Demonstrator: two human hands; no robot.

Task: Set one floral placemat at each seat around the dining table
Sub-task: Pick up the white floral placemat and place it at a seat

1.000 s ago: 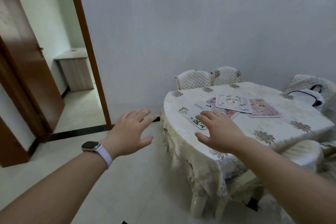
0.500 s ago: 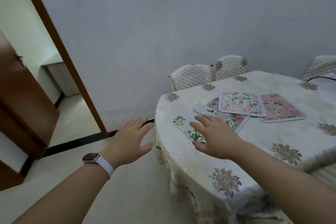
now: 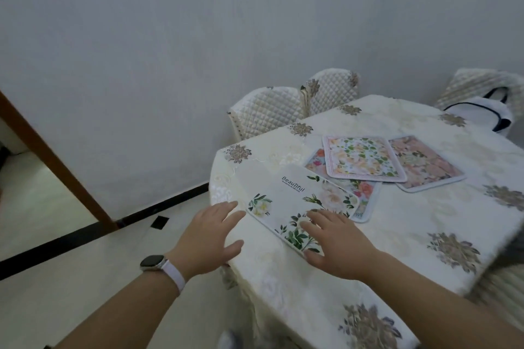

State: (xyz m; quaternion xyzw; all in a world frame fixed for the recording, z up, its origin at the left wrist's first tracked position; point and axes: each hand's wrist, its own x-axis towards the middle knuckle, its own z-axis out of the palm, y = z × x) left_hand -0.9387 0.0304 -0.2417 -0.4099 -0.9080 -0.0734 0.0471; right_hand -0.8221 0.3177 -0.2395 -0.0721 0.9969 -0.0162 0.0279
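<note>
1. Spreading the right grip (image 3: pixel 337 241) flat and open, fingers straight, over the near end of the white "Beautiful" placemat (image 3: pixel 295 201); gripping nothing, and not managing to tell whether the palm is pressing down or only hovering.
2. Holding the left grip (image 3: pixel 209 238) open too, fingers splayed, at the rounded edge of the table (image 3: pixel 397 235), just beside the placemat's left corner and not touching it; wearing a watch (image 3: pixel 154 262) on that wrist.
3. Finding the white placemat lying flat near the table edge, its long axis slanting from the left grip's side toward the right grip, with its far corner overlapping a bright-flowered placemat (image 3: pixel 365 193).
4. Seeing a green-leaf placemat (image 3: pixel 364 159) stacked on that bright one, and a pink placemat (image 3: pixel 425 164) just beside it, all bunched mid-table.
5. Judging the right grip nearer and probably leading: sliding or lifting the white placemat clear of the overlap, with the left grip needing only a short reach rightward to catch the free corner.
6. Noting two quilted chairs (image 3: pixel 269 110) tucked in at the far side.
</note>
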